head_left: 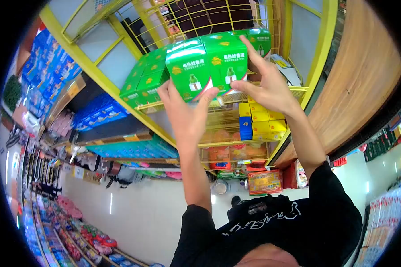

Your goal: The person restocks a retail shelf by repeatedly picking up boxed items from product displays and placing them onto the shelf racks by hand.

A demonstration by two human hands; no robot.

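Observation:
Two green boxes with white lettering, a left one [187, 66] and a right one [227, 58], stand side by side at the front of the top wire shelf. My left hand [187, 109] grips the lower left side of the pair, its thumb on the front. My right hand [267, 82] holds the right side, with the index finger along the upper edge and the thumb on the front. More green boxes [149, 73] sit to the left, and another green box [259, 41] is behind on the right.
Yellow boxes [267, 127] and a blue box [245, 128] lie on the shelf below. A yellow frame post [318, 49] and a wooden panel [356, 71] stand at the right. Blue packages [100, 113] fill shelves at the left. A red-and-yellow carton [265, 181] rests near the floor.

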